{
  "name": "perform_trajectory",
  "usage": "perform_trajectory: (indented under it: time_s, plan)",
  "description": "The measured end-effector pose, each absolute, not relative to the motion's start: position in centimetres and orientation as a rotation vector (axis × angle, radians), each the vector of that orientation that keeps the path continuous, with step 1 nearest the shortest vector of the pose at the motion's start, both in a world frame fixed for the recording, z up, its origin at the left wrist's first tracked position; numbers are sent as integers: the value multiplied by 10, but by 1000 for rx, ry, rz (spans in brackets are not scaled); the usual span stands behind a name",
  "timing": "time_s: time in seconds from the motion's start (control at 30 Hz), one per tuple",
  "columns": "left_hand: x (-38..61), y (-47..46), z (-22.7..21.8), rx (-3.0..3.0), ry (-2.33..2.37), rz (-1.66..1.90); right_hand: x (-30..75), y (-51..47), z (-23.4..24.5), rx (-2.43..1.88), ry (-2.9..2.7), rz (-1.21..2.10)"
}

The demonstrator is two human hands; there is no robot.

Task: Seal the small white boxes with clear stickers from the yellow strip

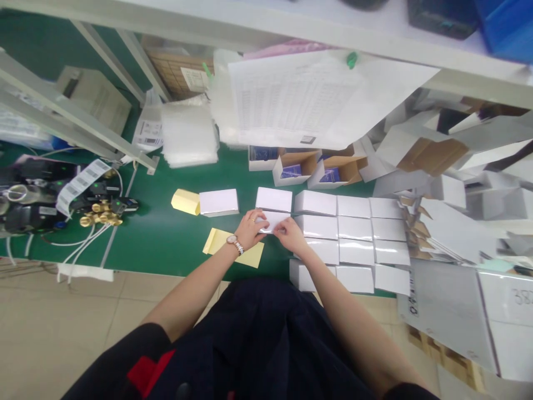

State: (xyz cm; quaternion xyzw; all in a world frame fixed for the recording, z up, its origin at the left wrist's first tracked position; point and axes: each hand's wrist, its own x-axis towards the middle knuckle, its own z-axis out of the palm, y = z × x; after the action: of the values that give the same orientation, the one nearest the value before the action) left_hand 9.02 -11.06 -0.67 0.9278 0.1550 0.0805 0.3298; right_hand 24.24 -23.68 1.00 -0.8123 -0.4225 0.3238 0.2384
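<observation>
A small white box (272,222) lies on the green table close to my body, with a hand at each end of it. My left hand (250,229), a watch on its wrist, has its fingers curled over the box's left end. At the right end, the bent fingers of my right hand (290,234) pinch near the front edge. Directly behind stands another white box (273,199). To the left is one more white box (219,202) beside a folded yellow card (186,201). Part of a yellow sheet (252,255) shows under my left wrist.
Rows of closed white boxes (355,230) fill the table's right side. Behind stand open cartons (291,166) with blue packs inside. Plastic bags (189,133) lie at the back left, brass fittings (102,214) far left. A printed sheet (308,100) hangs from the shelf overhead.
</observation>
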Motion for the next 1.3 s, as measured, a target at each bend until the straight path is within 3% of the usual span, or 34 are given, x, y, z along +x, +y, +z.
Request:
perform_trajectory:
  time_s: [1.03,1.3]
  plan:
    - [91,-111,-11,2459,387,262,225,-228,20,-2508,-1087,686]
    - [91,-110,-8,2472,385,233,250,-241,20,-2227,-1355,803]
